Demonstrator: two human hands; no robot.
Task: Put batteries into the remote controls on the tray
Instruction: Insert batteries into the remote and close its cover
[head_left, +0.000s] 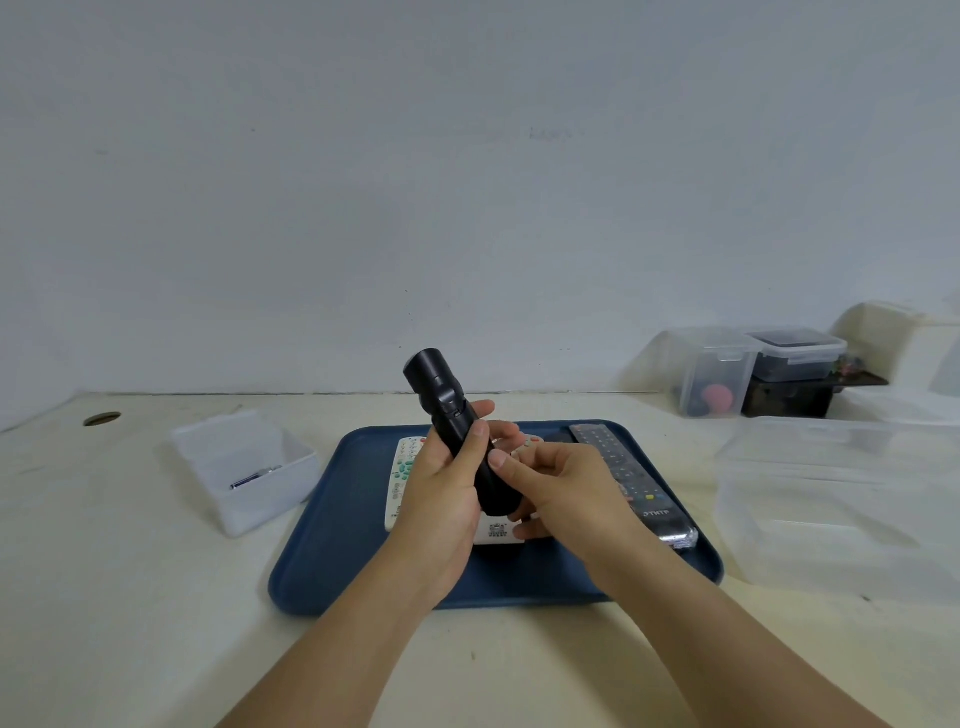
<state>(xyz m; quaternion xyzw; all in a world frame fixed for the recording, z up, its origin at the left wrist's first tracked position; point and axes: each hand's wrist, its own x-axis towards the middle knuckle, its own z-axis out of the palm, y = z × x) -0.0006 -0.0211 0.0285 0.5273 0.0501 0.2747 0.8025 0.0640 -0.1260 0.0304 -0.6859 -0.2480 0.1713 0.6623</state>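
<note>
Upright, black remote (457, 431) between both hands.

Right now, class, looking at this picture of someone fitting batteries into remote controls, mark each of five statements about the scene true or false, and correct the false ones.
1. Both hands hold a black remote above the tray. True: the left hand and the right hand both grip it.
2. The tray is red. False: it is dark blue.
3. A white remote with green buttons lies on the tray. True.
4. The small clear box to the left of the tray is full of batteries. False: only one or two small metallic items show inside.
5. Another black remote lies on the tray's right side. True.
</note>
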